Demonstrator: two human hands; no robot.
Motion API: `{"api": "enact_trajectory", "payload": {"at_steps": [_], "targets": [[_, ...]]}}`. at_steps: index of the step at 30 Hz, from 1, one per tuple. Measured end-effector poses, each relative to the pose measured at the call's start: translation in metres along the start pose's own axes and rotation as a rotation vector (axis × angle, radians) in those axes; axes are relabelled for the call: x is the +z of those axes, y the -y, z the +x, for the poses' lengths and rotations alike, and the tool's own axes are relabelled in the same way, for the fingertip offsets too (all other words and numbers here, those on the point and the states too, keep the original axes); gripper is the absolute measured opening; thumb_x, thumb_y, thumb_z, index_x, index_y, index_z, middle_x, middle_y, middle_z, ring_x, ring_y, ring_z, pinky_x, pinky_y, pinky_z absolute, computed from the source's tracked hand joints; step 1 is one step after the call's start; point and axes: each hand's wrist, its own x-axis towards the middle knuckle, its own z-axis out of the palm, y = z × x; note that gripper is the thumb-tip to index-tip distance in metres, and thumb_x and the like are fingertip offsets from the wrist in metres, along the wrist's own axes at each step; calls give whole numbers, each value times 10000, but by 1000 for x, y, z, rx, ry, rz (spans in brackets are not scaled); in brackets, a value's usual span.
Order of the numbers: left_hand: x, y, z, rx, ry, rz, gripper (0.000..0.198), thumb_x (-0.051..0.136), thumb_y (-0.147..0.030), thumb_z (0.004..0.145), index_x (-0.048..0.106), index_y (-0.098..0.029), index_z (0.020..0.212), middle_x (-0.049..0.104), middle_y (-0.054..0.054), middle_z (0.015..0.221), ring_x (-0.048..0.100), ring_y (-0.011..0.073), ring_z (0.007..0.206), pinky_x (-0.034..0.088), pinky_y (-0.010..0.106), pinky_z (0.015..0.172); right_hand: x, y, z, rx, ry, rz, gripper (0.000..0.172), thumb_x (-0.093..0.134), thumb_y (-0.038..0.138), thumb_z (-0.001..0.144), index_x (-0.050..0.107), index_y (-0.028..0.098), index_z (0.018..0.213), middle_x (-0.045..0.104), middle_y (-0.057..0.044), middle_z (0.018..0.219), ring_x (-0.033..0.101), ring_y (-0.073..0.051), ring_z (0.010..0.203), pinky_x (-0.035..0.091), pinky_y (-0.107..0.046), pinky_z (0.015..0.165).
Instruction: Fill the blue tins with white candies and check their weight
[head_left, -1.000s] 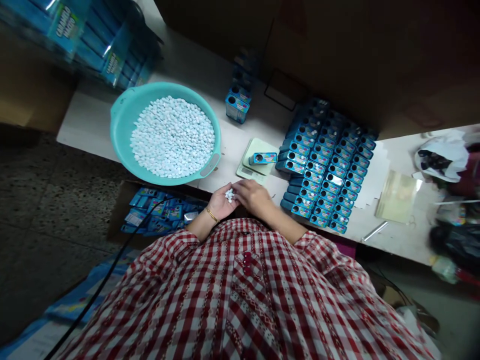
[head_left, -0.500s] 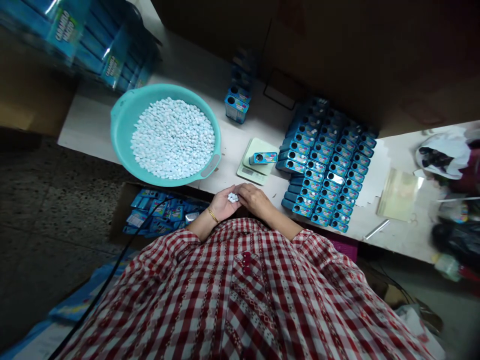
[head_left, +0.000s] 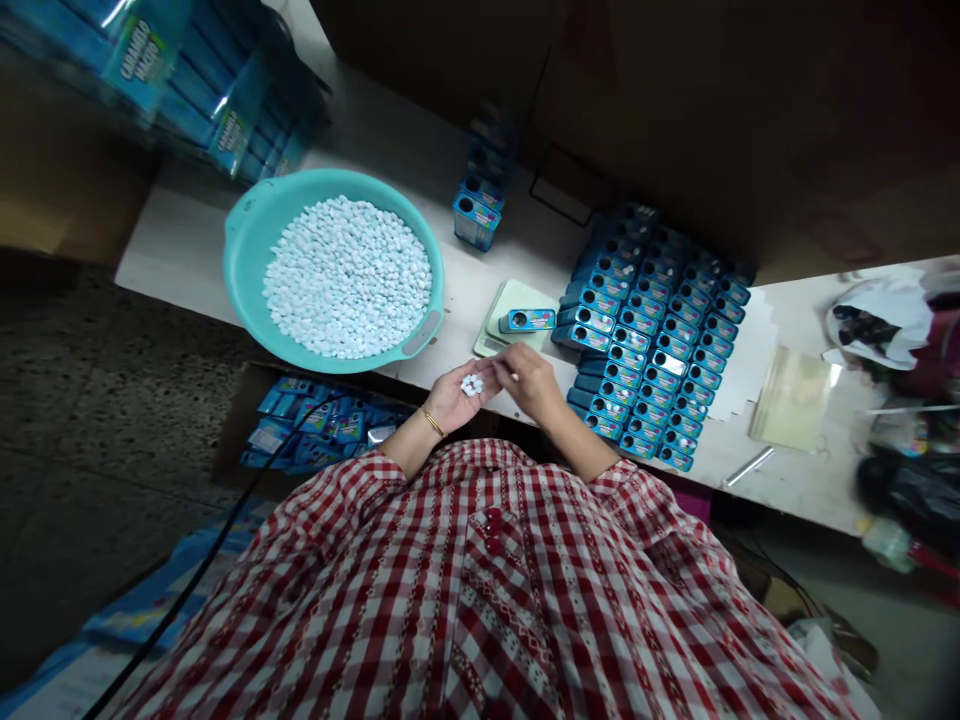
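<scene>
My left hand [head_left: 454, 402] is cupped palm up near the table edge, holding a small heap of white candies [head_left: 472, 385]. Beside its fingertips, my right hand [head_left: 531, 382] is closed, thumb and fingers bent together; whatever they may pinch is hidden. Just beyond both hands, a small blue candy box [head_left: 527, 320] with a round hole stands on a pale green scale [head_left: 514, 297]. To the left is a turquoise basin [head_left: 244, 270] with many loose white candies inside.
Rows of blue boxes [head_left: 651, 345] stand close to my right forearm. A short line of similar boxes [head_left: 476, 220] is behind the scale. Below the table edge at left, a carton holds blue packs [head_left: 322, 425]. A dark cable [head_left: 217, 550] runs past my left side.
My right hand has lifted away from the left palm, slightly right and forward. The left hand has shifted a little forward, its candies now more exposed.
</scene>
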Motion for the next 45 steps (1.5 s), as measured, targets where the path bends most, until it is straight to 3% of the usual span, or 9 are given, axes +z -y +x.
{"api": "enact_trajectory", "payload": {"at_steps": [5,8,13,17,20,24,32,37,45], "targets": [[1,-9,-4,15,22,58,311,374,-219,904,640,-63,946,673,148,1026,631,206,1002,479,311,889,-21,-29,28,95,-157,-59,167,450,226,884,612,185,876,617,-88,905,577,-194,863,472,-325,785],[-4,-12,-8,34,8,58,312,377,-214,900,644,-62,952,671,146,1042,629,209,1009,494,306,876,-26,-36,29,112,-224,-37,193,439,236,893,626,192,912,624,-85,927,586,-190,884,476,-324,801],[-25,-25,-20,102,-109,28,283,385,-171,887,651,-74,874,687,138,929,657,170,883,531,258,750,-35,-49,2,177,-362,-28,232,428,281,898,629,214,992,625,-84,950,580,-204,924,476,-372,835],[-36,-40,-23,183,-218,-1,288,384,-149,886,625,-91,740,653,78,715,618,103,638,482,177,528,-37,-69,-8,180,-254,-107,393,526,381,840,535,222,1200,557,-114,1184,502,-258,1116,420,-464,936],[-33,-46,-22,209,-204,2,275,414,-162,879,600,-100,686,594,40,635,557,76,552,420,154,454,-35,-78,-1,152,-136,-155,572,573,437,801,431,212,1308,475,-131,1301,425,-284,1207,355,-502,995],[-26,-49,-24,205,-161,8,234,473,-187,859,580,-112,665,558,21,632,523,65,541,380,142,438,-31,-80,14,126,-52,-191,643,602,441,779,390,200,1337,427,-147,1338,384,-303,1233,335,-510,1000],[-23,-60,-34,233,-163,-39,341,395,-253,909,579,-116,657,547,32,629,499,70,541,343,144,417,-27,-80,28,138,38,-271,622,650,353,746,423,202,1306,409,-145,1349,390,-327,1181,369,-502,926],[-23,-78,-40,293,-176,-82,360,383,-291,922,570,-130,659,540,23,625,481,63,531,328,136,409,-28,-74,35,106,88,-314,370,595,222,771,553,180,1137,545,-118,1162,473,-285,1022,409,-435,867],[-32,-84,-46,337,-173,-108,333,368,-252,915,587,-117,702,547,30,651,493,68,540,342,137,407,-26,-55,73,103,41,-311,328,562,261,797,557,168,1111,553,-122,1094,488,-274,973,434,-387,795]]}}
